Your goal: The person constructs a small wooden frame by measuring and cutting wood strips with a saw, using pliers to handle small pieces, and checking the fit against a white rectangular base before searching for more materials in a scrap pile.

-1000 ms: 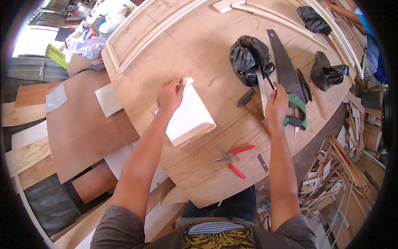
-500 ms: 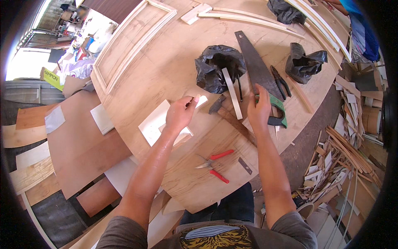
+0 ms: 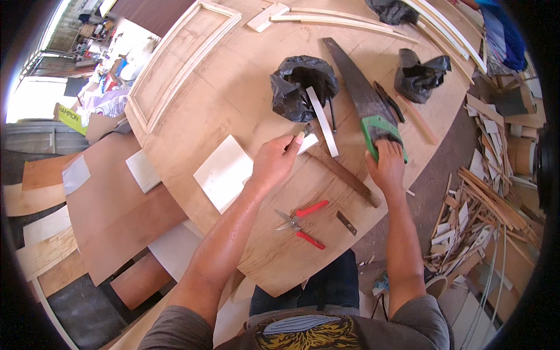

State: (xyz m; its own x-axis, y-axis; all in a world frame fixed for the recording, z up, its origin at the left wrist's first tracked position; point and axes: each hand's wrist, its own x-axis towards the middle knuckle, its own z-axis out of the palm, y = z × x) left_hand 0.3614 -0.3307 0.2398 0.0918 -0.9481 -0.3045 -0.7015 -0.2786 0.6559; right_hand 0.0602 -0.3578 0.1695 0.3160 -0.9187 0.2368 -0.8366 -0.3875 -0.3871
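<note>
My left hand (image 3: 273,162) is closed around a short pale wood strip (image 3: 307,143), whose end sticks out past the thumb. My right hand (image 3: 387,165) grips the green handle of a handsaw (image 3: 357,87); the dark blade points away from me over the table. Between my hands lies a hammer (image 3: 349,179) with a brown wooden handle, its head partly covered by the strip and my left hand. Beside my left hand rests a white board (image 3: 223,170). Another narrow white strip (image 3: 322,122) leans from an open black plastic bag (image 3: 286,87).
Red-handled snips (image 3: 304,226) and a small dark metal plate (image 3: 346,223) lie near the front edge of the plywood table (image 3: 256,256). Black-handled pliers (image 3: 389,101) sit right of the saw. A wooden frame (image 3: 166,87) and long strips occupy the far side; scrap wood (image 3: 466,216) covers the floor at right.
My right hand has shifted from beside the saw's blade end onto its green handle, and the handle has turned. My left hand has moved right with the strip, away from the white board.
</note>
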